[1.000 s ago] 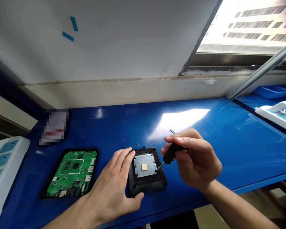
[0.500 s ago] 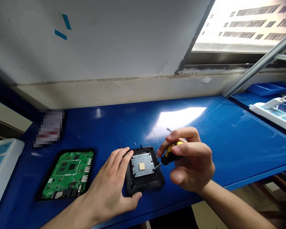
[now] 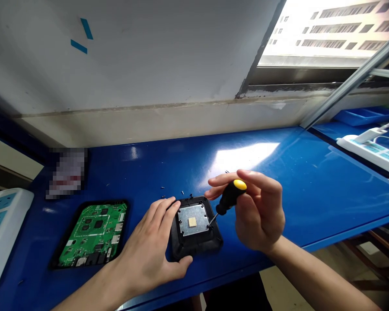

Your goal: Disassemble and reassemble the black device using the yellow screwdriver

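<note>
Screwdriver (image 3: 227,199), black grip with yellow cap, sits pinched in my right hand (image 3: 257,216), fingers curled round the handle, tip set at the right edge of the metal plate (image 3: 193,220). My left hand (image 3: 149,250) lies flat, fingers spread, bracing the black housing (image 3: 196,242) on the blue bench (image 3: 311,181). A green circuit board (image 3: 92,233) lies left, apart.

Blue bench (image 3: 311,172) – black casing (image 3: 196,246), green PCB (image 3: 94,233), loose screws (image 3: 183,192).
</note>
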